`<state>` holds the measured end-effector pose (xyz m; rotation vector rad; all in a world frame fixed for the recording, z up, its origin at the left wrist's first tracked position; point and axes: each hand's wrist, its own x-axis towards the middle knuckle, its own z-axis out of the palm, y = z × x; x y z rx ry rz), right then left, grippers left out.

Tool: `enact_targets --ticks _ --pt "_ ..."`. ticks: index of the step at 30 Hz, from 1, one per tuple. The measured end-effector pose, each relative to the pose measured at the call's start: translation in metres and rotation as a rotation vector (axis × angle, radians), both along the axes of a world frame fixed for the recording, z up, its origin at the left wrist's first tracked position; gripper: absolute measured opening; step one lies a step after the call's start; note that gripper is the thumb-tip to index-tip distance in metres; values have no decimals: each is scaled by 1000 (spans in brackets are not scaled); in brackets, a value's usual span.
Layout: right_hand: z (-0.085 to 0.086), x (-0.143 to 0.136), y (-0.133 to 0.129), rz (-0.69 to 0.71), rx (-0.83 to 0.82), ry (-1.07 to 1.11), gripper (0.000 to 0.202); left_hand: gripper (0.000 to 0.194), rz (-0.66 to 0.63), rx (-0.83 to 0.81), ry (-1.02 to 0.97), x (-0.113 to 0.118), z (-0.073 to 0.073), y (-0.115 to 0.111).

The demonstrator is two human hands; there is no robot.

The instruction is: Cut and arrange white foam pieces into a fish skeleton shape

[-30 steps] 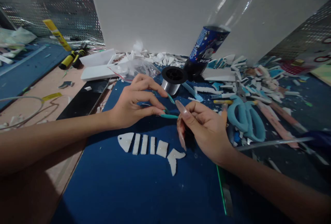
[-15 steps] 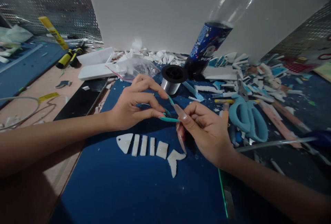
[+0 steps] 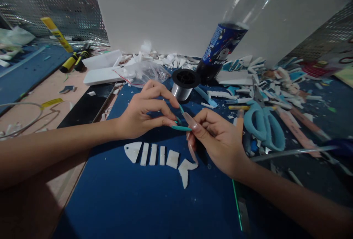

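Note:
Over the blue mat (image 3: pixel 143 198), my left hand (image 3: pixel 151 108) has its thumb and fingers brought together at long green nails. My right hand (image 3: pixel 215 136) pinches at those same nail tips; anything thin between the fingertips is too small to make out. Below the hands lies a row of white foam pieces forming a fish: a head with a small hole (image 3: pixel 133 152), several narrow strips (image 3: pixel 153 154), a squarish piece (image 3: pixel 173 159) and a forked tail (image 3: pixel 184 171). A long nail of my right hand reaches down by the tail. A spool of clear thread (image 3: pixel 182 84) stands behind my hands.
Behind are a Pepsi bottle (image 3: pixel 220 53), a plastic bag (image 3: pixel 146 72) and heaps of foam scraps (image 3: pixel 286 81). Blue scissors (image 3: pixel 264 127) and a cutter (image 3: pixel 299 132) lie at the right. A black tray (image 3: pixel 88 106) and yellow-black tools (image 3: pixel 68 62) are at the left.
Both hands have barely moved; the fingertips have shifted slightly to the right. The foam pieces lie as before.

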<state>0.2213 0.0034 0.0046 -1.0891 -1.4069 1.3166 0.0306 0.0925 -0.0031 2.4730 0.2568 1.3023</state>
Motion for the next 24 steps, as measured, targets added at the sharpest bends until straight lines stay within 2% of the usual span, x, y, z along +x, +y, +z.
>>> enact_targets --ticks 14,24 --pt "-3 0 0 18 53 -89 23 20 -27 -36 93 2 0 -1" --pt "-3 0 2 27 -35 -72 29 25 -34 -1 125 2 -1 -2"
